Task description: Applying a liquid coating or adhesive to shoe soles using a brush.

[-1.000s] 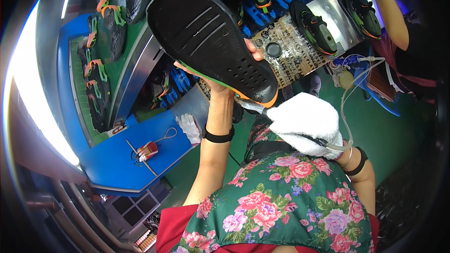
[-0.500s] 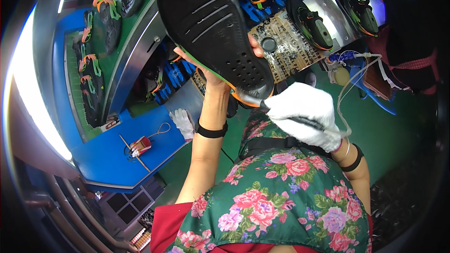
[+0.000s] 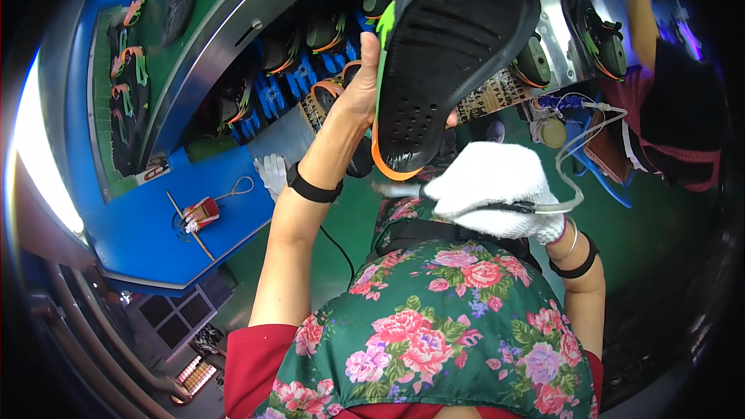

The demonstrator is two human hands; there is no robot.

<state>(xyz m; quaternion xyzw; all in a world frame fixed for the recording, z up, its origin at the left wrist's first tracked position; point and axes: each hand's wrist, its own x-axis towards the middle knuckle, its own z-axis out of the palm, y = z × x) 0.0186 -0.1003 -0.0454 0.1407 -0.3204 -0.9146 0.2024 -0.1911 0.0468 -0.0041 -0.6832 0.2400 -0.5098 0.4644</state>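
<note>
The person's left hand (image 3: 358, 89) holds a black shoe (image 3: 446, 54) up high, fingers wrapped tight round its left edge. The shoe is tipped so its dark sole faces us, with a green and orange rim round it. The right hand (image 3: 497, 190), in a white glove, is closed round a thin metal tool (image 3: 392, 188) with a clear hose (image 3: 578, 159) running off to the right. The tool's tip pokes left, just under the heel end of the shoe, close but not touching as far as I can tell.

It looks like the shoe is being checked or cleaned with the tool. I think the tip has to come up to the sole next, while the left hand keeps the shoe steady.

On the far side, more shoes (image 3: 597, 31) sit in a row on a shiny belt (image 3: 555, 39). A spare white glove (image 3: 272, 173) lies on the blue table (image 3: 147, 248) to the left.
</note>
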